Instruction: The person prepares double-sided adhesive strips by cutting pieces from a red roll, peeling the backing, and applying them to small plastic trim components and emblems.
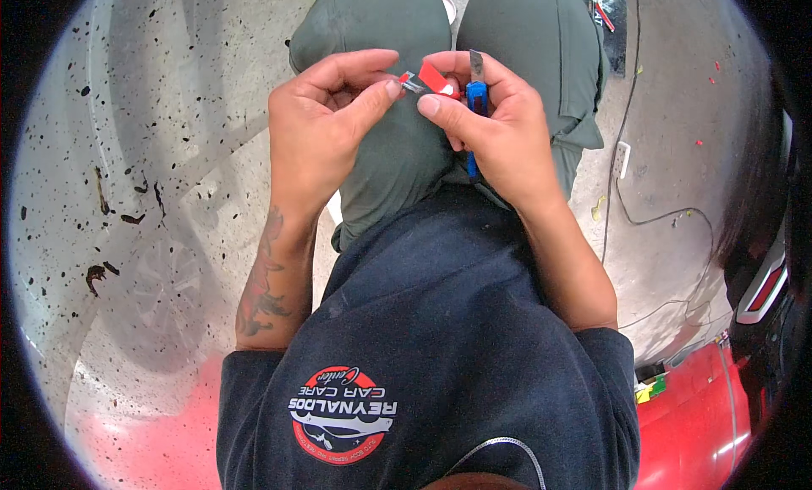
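Item: person seated, seen from above, both hands raised over the knees, which are carrying nothing themselves

Left hand: pinching, thumb and forefinger closing on the small grey metal tip of a red tab; the grip is fine and at the fingertips, probably because the piece is too small to take any other way

Right hand: grasping two things at once. Thumb and forefinger are steadying the red tab from its other end, so the piece is being held between both hands, just above the gap between the knees. The remaining fingers are clamping a blue knife against the palm, blade pointing up and away from the fingers, seemingly parked there to keep it ready

Surroundings: speckled pale floor on the person's left; thin cable trailing over the floor at the right; red panel at the lower right corner

Hard to make out: what the tab is, and whether the metal tip is joined to it or only touching. The knife's handle is mostly hidden inside the right hand. The dark shape at the far right edge is cut off by the rim and bent by the lens, so it is staying unidentified
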A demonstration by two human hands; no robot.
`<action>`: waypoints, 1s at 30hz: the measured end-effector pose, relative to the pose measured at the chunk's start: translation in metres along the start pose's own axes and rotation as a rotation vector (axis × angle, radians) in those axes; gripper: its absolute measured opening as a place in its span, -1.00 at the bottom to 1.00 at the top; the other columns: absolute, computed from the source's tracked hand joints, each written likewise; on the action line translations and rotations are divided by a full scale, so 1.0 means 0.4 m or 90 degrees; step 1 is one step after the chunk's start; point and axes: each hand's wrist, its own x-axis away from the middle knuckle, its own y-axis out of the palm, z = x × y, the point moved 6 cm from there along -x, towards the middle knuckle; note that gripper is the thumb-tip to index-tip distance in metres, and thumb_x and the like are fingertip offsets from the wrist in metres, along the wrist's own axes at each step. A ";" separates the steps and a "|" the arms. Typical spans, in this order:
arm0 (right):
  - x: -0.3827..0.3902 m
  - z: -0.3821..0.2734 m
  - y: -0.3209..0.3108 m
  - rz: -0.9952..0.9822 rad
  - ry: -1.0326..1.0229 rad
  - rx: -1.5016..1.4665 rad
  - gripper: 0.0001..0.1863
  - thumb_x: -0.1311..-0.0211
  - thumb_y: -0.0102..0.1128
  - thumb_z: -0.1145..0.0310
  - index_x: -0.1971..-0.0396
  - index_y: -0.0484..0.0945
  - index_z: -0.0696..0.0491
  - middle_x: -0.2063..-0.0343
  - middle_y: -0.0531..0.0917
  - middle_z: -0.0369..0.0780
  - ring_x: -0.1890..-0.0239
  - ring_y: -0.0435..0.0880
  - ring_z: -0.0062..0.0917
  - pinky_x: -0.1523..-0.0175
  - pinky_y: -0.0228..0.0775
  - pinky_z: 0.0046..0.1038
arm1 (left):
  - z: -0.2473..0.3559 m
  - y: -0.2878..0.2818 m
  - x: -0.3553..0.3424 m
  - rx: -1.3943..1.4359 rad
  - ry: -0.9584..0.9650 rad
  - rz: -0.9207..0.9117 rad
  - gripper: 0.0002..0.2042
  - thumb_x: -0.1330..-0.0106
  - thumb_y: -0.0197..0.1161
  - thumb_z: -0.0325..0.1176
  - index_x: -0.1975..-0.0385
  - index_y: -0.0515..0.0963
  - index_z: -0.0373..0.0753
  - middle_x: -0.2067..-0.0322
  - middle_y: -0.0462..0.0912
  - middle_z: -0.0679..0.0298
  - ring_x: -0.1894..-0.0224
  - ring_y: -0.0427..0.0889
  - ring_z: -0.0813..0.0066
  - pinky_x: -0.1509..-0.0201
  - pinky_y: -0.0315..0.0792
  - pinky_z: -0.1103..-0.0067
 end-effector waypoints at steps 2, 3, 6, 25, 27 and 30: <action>-0.003 -0.002 -0.003 -0.006 0.007 -0.003 -0.71 -0.11 0.40 0.36 0.17 0.60 0.10 0.53 0.56 -0.42 0.58 0.44 -0.83 0.51 0.26 -0.69 | 0.001 0.004 -0.001 0.023 -0.005 -0.001 -0.76 -0.21 0.33 -0.53 0.13 0.61 -0.44 0.31 0.70 0.21 0.30 0.63 0.65 0.20 0.50 0.72; -0.004 -0.001 -0.002 -0.012 0.015 -0.005 -0.72 -0.12 0.39 0.36 0.18 0.60 0.10 0.54 0.56 -0.42 0.59 0.44 -0.83 0.51 0.25 -0.69 | 0.000 0.005 0.000 0.022 -0.006 0.000 -0.76 -0.21 0.33 -0.53 0.13 0.61 -0.44 0.31 0.70 0.21 0.30 0.63 0.65 0.20 0.50 0.72; -0.006 -0.003 -0.004 -0.013 0.027 -0.018 -0.77 -0.16 0.36 0.35 0.22 0.60 0.11 0.57 0.55 -0.42 0.61 0.43 -0.82 0.54 0.24 -0.68 | -0.007 0.007 0.001 0.031 -0.019 -0.001 -0.76 -0.21 0.33 -0.52 0.13 0.61 -0.44 0.32 0.70 0.21 0.30 0.63 0.65 0.20 0.50 0.72; -0.007 0.006 -0.001 -0.034 0.015 -0.096 -0.82 -0.35 0.14 0.33 0.20 0.53 0.13 0.64 0.46 -0.42 0.67 0.37 -0.80 0.59 0.16 -0.67 | -0.013 0.024 0.001 0.025 0.003 -0.055 -0.74 -0.39 0.05 -0.49 0.01 0.55 -0.43 0.21 0.66 0.10 0.19 0.70 0.36 0.13 0.61 0.54; -0.008 0.004 0.000 -0.029 0.007 -0.105 -0.82 -0.36 0.14 0.33 0.20 0.53 0.13 0.64 0.46 -0.41 0.67 0.37 -0.79 0.60 0.16 -0.67 | -0.010 0.023 0.000 0.031 0.014 -0.053 -0.74 -0.40 0.04 -0.50 0.01 0.54 -0.44 0.21 0.66 0.10 0.18 0.70 0.36 0.13 0.61 0.54; -0.007 0.007 -0.003 -0.032 0.010 -0.086 -0.83 -0.36 0.13 0.34 0.21 0.52 0.13 0.63 0.47 -0.41 0.67 0.37 -0.79 0.61 0.16 -0.67 | -0.008 0.025 0.000 0.035 -0.002 -0.059 -0.75 -0.41 0.01 -0.50 0.03 0.53 -0.45 0.21 0.65 0.10 0.18 0.71 0.34 0.13 0.60 0.52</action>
